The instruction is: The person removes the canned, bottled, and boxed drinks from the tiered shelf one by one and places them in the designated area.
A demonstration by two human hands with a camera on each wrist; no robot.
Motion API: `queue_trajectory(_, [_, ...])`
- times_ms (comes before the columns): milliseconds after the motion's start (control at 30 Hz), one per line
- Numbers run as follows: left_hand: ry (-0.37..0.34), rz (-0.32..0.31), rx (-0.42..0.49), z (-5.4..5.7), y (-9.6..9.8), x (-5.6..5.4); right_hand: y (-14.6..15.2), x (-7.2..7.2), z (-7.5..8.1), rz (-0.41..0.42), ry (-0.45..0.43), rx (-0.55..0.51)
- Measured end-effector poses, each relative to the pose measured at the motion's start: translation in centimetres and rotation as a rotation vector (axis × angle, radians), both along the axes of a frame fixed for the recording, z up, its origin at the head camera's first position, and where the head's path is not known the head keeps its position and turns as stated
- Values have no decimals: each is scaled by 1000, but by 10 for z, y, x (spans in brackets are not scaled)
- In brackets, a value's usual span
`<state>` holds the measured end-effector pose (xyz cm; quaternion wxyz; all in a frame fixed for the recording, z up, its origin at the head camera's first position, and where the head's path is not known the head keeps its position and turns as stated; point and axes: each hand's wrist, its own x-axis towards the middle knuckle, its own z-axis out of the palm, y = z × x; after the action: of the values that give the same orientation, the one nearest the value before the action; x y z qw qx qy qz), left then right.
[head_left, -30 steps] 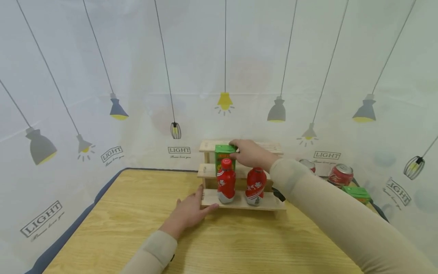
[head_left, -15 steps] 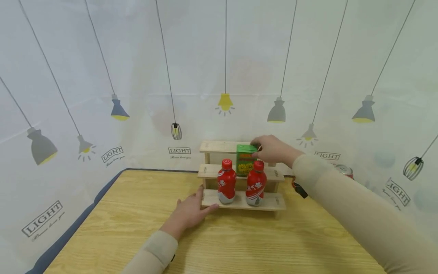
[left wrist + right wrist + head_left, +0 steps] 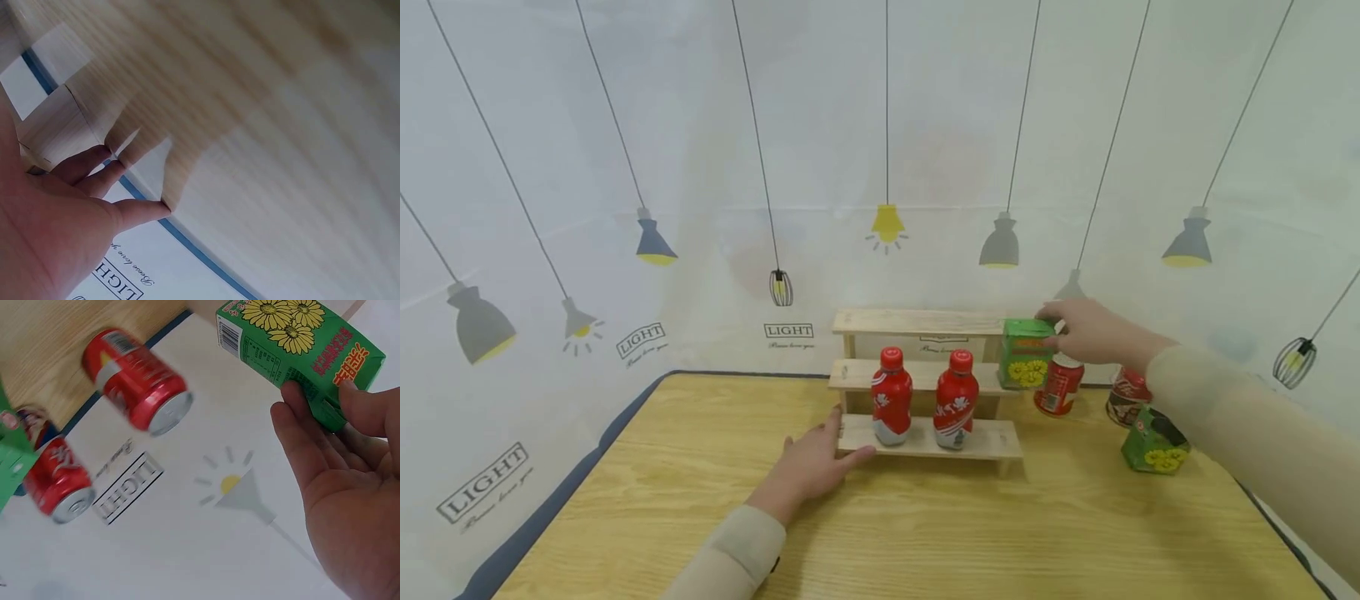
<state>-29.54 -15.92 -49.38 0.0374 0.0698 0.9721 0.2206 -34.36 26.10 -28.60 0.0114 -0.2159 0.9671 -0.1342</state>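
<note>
My right hand [image 3: 1093,333] pinches a green drink carton [image 3: 1018,350] with yellow flowers by its upper part, thumb on one face and fingers on the other in the right wrist view. The carton overlaps the right end of a three-tier wooden display shelf [image 3: 917,377]. At the shelf's lower left corner my left hand [image 3: 811,462] stays spread, thumb along the front board; the left wrist view has its straight fingertips down on the wood. Two red bottles [image 3: 891,396] with red caps stand on the lowest board, side by side.
Right of the shelf, on the wooden table [image 3: 925,533], stand a red soda can [image 3: 1060,390] and another can [image 3: 1126,398] farther right. A second green carton [image 3: 1153,446] sits nearer the front. A white curtain printed with lamps [image 3: 700,167] hangs behind.
My right hand has carried the green carton rightward, from behind the left bottle to the shelf's right end. My left hand keeps its place at the shelf's corner.
</note>
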Motion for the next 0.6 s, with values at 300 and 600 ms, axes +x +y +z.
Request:
queue_trajectory(300, [15,1,0,6,-5,-2,44,15,-15,-33,36,9])
queue_trajectory(600, [13,-7,3,-1,-3,0,71,28,-85,-65,-77,-16])
